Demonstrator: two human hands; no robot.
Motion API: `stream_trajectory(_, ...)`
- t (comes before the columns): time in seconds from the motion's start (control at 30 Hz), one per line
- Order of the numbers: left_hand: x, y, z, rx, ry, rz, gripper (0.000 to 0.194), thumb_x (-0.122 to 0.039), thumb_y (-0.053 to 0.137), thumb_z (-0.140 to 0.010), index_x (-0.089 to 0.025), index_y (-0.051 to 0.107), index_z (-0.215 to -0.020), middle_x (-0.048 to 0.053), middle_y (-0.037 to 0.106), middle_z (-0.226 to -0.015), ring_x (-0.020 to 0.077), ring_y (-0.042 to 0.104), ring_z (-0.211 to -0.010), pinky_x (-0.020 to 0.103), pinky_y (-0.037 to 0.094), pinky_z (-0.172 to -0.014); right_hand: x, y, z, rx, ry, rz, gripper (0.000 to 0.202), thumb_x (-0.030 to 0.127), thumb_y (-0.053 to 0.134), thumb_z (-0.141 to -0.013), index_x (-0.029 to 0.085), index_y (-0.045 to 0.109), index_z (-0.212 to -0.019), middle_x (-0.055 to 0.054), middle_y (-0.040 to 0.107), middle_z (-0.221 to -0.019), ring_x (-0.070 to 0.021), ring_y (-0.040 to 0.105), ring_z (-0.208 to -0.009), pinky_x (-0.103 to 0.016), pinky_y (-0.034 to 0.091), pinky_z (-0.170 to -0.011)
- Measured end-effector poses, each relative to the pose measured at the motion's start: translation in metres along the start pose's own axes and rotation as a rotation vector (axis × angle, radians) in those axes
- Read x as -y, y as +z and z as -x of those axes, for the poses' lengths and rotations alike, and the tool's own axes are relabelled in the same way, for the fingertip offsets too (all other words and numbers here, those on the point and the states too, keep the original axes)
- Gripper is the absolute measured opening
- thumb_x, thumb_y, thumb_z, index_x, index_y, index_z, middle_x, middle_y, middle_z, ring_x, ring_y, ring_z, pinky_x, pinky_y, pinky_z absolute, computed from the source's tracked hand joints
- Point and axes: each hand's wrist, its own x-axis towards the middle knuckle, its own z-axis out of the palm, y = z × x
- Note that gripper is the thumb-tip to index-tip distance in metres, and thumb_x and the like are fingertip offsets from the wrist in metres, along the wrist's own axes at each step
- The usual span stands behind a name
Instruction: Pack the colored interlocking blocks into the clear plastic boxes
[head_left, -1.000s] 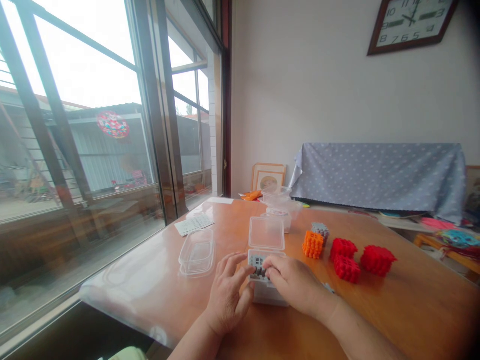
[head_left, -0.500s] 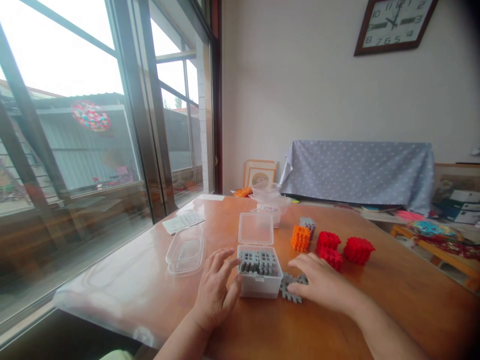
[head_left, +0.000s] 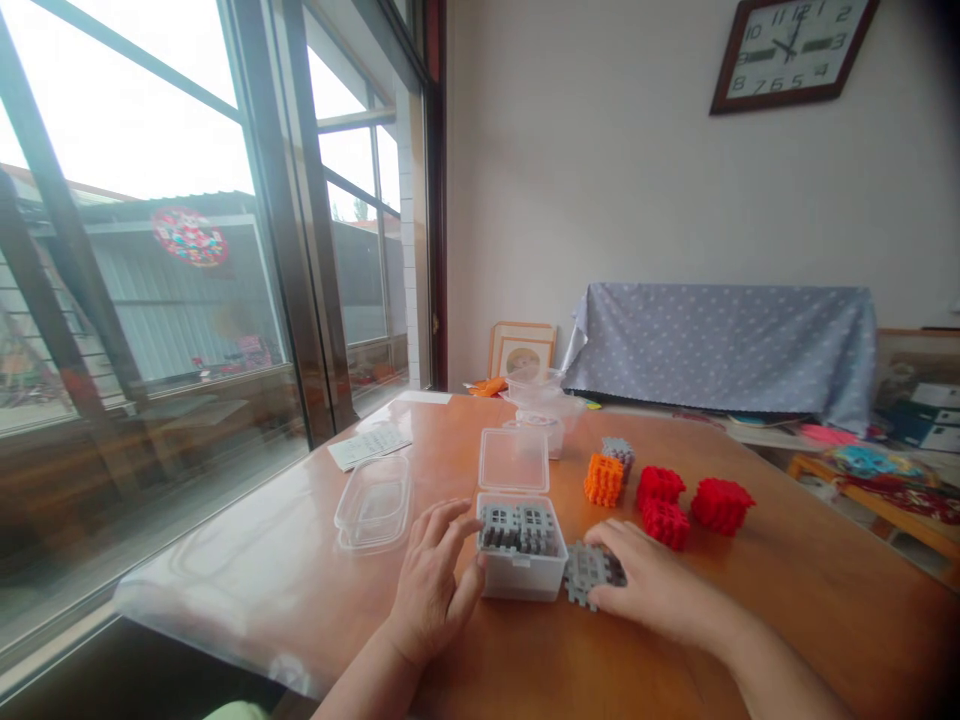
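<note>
A clear plastic box (head_left: 521,580) stands in front of me with its hinged lid (head_left: 514,460) tipped back. Grey notched building pieces (head_left: 517,528) fill the upper part of it. My left hand (head_left: 435,575) is at the box's left side, fingers apart and curved, the fingertips by its rim and the thumb near its front corner. Just right of the box, a small stack of grey interlocking plates (head_left: 586,575) lies on the table. My right hand (head_left: 649,575) has its thumb and fingers around the right side of this stack.
Red bundles of pieces (head_left: 721,506), an orange bundle (head_left: 603,480) and a grey-purple bundle (head_left: 619,455) stand right of the box. On the left lie a clear lid or tray (head_left: 373,505) and a printed sheet (head_left: 369,446). More clear containers (head_left: 541,420) sit behind the box.
My right hand has come down and closed around the grey plates. My left hand has stayed beside the box. The view has shifted slightly.
</note>
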Motion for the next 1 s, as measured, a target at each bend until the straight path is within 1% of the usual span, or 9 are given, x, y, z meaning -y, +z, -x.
stream_trajectory(0.1, -0.002, -0.001, -0.001, -0.008, -0.003, 0.011, 0.028, -0.025, 0.056, -0.093, -0.025, 0.06, -0.12, 0.012, 0.055, -0.135, 0.0307, 0.05, -0.128, 0.051, 0.044, -0.108, -0.006, -0.004, 0.0, -0.031, 0.058, -0.193, 0.034, 0.026, 0.068, -0.075, 0.025, 0.059, -0.107, 0.001, 0.064, -0.088, -0.0188, 0.059, -0.08, -0.029, 0.044, -0.071)
stream_trajectory(0.2, -0.003, -0.002, -0.001, -0.016, -0.003, 0.023, 0.027, -0.025, 0.056, -0.092, -0.025, 0.061, -0.119, 0.011, 0.056, -0.133, 0.0305, 0.051, -0.126, 0.051, 0.044, -0.107, -0.011, -0.009, -0.004, -0.08, 0.063, -0.352, 0.033, 0.032, 0.069, -0.078, 0.024, 0.058, -0.108, 0.003, 0.061, -0.078, -0.0172, 0.057, -0.071, -0.029, 0.045, -0.066)
stream_trajectory(0.27, -0.004, -0.002, -0.001, -0.02, -0.007, 0.031, 0.026, -0.025, 0.056, -0.093, -0.025, 0.061, -0.118, 0.011, 0.057, -0.132, 0.0303, 0.051, -0.126, 0.05, 0.044, -0.107, -0.011, -0.012, -0.008, -0.137, 0.039, -0.44, 0.031, 0.039, 0.067, -0.082, 0.024, 0.059, -0.108, 0.001, 0.064, -0.082, -0.0188, 0.06, -0.076, -0.03, 0.048, -0.069)
stream_trajectory(0.37, -0.003, -0.003, 0.0, -0.021, -0.02, 0.044, 0.025, -0.025, 0.055, -0.094, -0.024, 0.061, -0.118, 0.011, 0.057, -0.131, 0.0295, 0.051, -0.126, 0.05, 0.044, -0.108, -0.004, -0.013, -0.015, -0.228, 0.016, -0.531, 0.036, 0.048, 0.06, -0.09, 0.023, 0.061, -0.115, -0.004, 0.07, -0.099, -0.0228, 0.064, -0.093, -0.034, 0.051, -0.082)
stream_trajectory(0.43, -0.003, -0.003, 0.0, -0.021, -0.026, 0.054, 0.025, -0.025, 0.054, -0.094, -0.024, 0.061, -0.118, 0.011, 0.057, -0.131, 0.0288, 0.051, -0.126, 0.049, 0.044, -0.108, 0.006, -0.011, -0.019, -0.268, 0.019, -0.539, 0.038, 0.052, 0.055, -0.094, 0.024, 0.063, -0.118, -0.005, 0.071, -0.107, -0.0238, 0.065, -0.1, -0.034, 0.051, -0.086)
stream_trajectory(0.57, -0.003, -0.003, 0.0, -0.033, -0.034, 0.069, 0.024, -0.025, 0.052, -0.096, -0.024, 0.061, -0.118, 0.011, 0.057, -0.131, 0.0285, 0.052, -0.125, 0.049, 0.045, -0.107, 0.036, 0.0, -0.028, -0.278, -0.018, -0.532, 0.035, 0.052, 0.048, -0.097, 0.025, 0.065, -0.112, -0.003, 0.072, -0.1, -0.0221, 0.065, -0.09, -0.032, 0.051, -0.076)
stream_trajectory(0.73, -0.001, -0.003, 0.001, -0.056, -0.053, 0.07, 0.022, -0.024, 0.051, -0.096, -0.023, 0.061, -0.116, 0.011, 0.057, -0.13, 0.0287, 0.053, -0.124, 0.049, 0.044, -0.107, 0.072, 0.012, -0.041, -0.385, -0.186, -0.382, 0.021, 0.038, 0.056, -0.095, 0.025, 0.072, -0.1, -0.004, 0.069, -0.098, -0.0215, 0.064, -0.096, -0.032, 0.049, -0.089)
stream_trajectory(0.83, 0.001, -0.002, 0.001, -0.061, -0.053, 0.074, 0.022, -0.023, 0.05, -0.096, -0.023, 0.061, -0.116, 0.011, 0.057, -0.131, 0.0281, 0.052, -0.124, 0.048, 0.044, -0.107, 0.085, 0.019, -0.045, -0.352, -0.228, -0.358, 0.019, 0.032, 0.057, -0.095, 0.027, 0.074, -0.101, -0.003, 0.069, -0.099, -0.0195, 0.064, -0.093, -0.03, 0.05, -0.085)
stream_trajectory(1.0, 0.002, -0.001, 0.002, -0.064, -0.058, 0.079, 0.022, -0.024, 0.049, -0.098, -0.022, 0.059, -0.117, 0.011, 0.057, -0.131, 0.0273, 0.052, -0.124, 0.047, 0.044, -0.107, 0.092, 0.03, -0.045, -0.295, -0.257, -0.272, 0.021, 0.022, 0.056, -0.093, 0.027, 0.074, -0.103, -0.002, 0.072, -0.104, -0.0197, 0.065, -0.1, -0.031, 0.049, -0.091)
